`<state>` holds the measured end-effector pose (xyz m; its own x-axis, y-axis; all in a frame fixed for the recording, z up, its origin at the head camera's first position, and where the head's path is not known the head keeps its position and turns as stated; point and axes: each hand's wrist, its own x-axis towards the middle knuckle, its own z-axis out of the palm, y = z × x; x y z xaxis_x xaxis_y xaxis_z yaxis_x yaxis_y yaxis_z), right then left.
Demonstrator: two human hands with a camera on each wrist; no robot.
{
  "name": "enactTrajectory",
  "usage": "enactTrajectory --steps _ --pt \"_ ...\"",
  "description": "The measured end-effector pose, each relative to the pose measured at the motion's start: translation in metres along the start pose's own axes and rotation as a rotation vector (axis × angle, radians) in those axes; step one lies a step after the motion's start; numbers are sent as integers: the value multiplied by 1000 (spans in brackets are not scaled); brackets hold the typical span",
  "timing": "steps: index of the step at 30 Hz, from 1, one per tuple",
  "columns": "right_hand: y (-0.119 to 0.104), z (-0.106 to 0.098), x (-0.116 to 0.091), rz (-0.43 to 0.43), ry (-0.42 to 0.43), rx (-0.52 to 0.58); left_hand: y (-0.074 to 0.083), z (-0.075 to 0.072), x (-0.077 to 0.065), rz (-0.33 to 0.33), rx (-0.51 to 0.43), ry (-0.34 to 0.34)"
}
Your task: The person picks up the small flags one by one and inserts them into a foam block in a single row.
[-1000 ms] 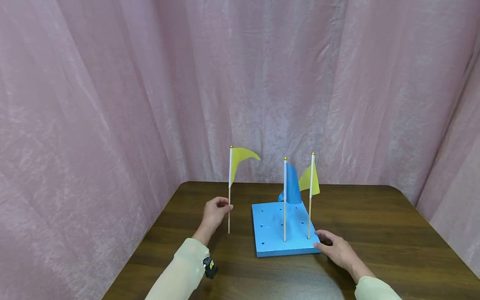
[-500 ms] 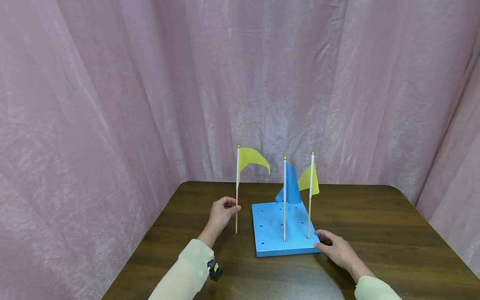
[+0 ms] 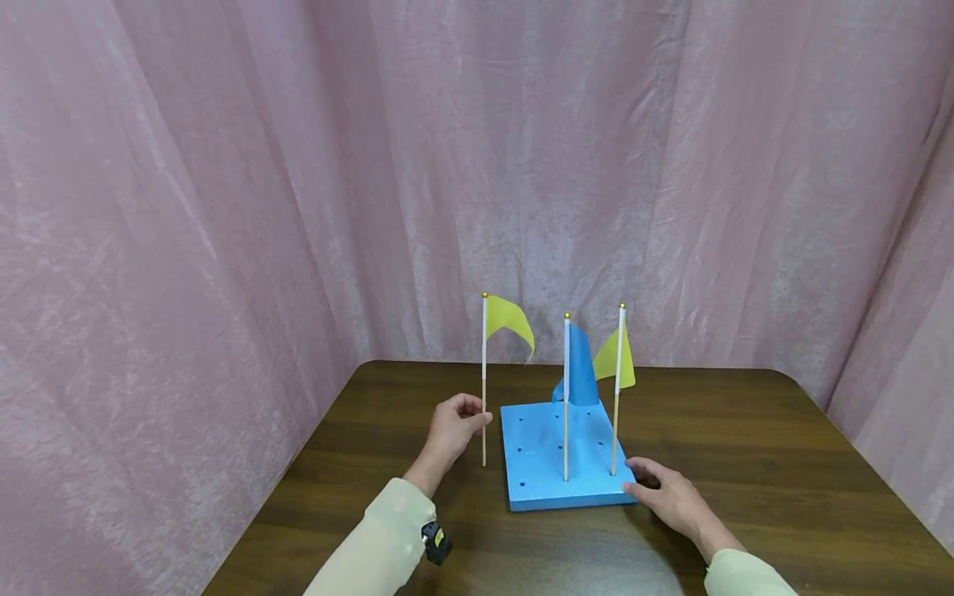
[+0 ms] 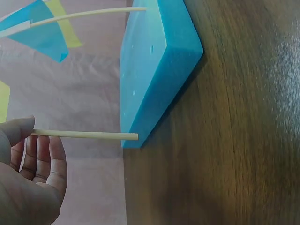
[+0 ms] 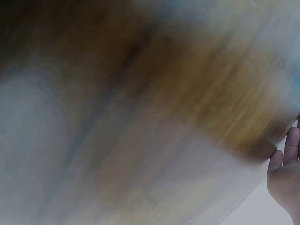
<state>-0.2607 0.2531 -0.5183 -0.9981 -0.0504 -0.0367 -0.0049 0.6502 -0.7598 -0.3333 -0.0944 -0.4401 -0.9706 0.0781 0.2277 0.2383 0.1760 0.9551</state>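
Note:
My left hand [image 3: 450, 430] pinches the thin wooden stick of a yellow flag [image 3: 508, 316] between thumb and fingers. The flag stands upright just left of a blue board [image 3: 532, 472] with several holes. In the left wrist view, the bare lower end of the stick [image 4: 89, 135] hangs clear of the tabletop. A blue flag [image 3: 581, 364] and a second yellow flag [image 3: 626, 364] stand in holes along the board's front right. My right hand [image 3: 674, 497] touches the board's right edge near the front corner, fingers relaxed; the right wrist view is mostly blurred.
The board lies on a dark brown wooden table [image 3: 745, 430]. Pink curtains [image 3: 522, 165] hang behind the table and at both sides. Open holes show along the board's left side and back.
My left hand has carried the yellow flag rightward, up close to the board's left edge, and slightly lower. My right hand, the board and the standing flags have stayed in place.

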Motion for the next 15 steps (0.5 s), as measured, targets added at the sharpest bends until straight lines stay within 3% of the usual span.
enactTrajectory --steps 4,15 --pt "0 0 0 -3 3 1 -16 4 6 7 0 -11" --pt "1 1 -1 -4 8 11 -7 16 -2 19 -32 -50"
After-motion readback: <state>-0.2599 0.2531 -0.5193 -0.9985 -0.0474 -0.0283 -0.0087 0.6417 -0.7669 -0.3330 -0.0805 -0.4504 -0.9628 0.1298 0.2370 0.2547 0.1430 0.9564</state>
